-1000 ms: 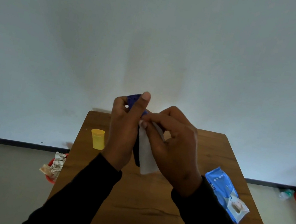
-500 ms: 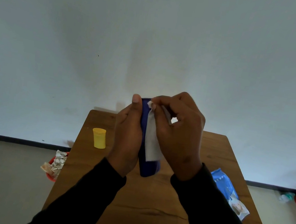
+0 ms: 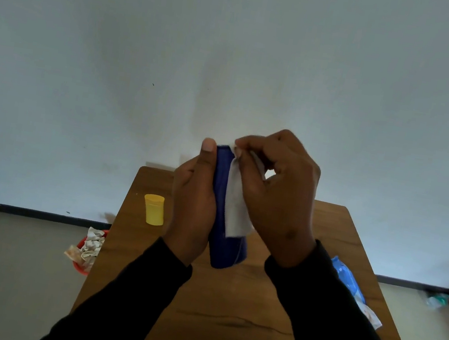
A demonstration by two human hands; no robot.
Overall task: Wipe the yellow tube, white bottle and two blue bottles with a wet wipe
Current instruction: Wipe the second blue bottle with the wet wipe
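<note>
The left hand (image 3: 191,208) is gripping a blue bottle (image 3: 225,237), fingers wrapped round its far side and the thumb lying straight up along its near edge. The bottle is being held roughly upright in the air above the worktop (image 3: 224,315), its lower end hanging clear of the wood. The right hand (image 3: 277,201) is pinching a white wipe (image 3: 235,206) between thumb and curled fingers at the top of the bottle, and the wipe is hanging down flat against the bottle's right side. The two hands are sitting close together, one on each side of the bottle. Both arms are wearing dark sleeves.

A yellow tube (image 3: 154,209) is standing upright on the worktop's left part, well apart from the hands. A blue wipe pack (image 3: 347,278) is lying near the right edge, partly hidden behind the right sleeve. On the floor to the left of the worktop, a red bin (image 3: 81,262) is holding crumpled wipes. A red object is showing at the far right edge of the view; what it is cannot be told.
</note>
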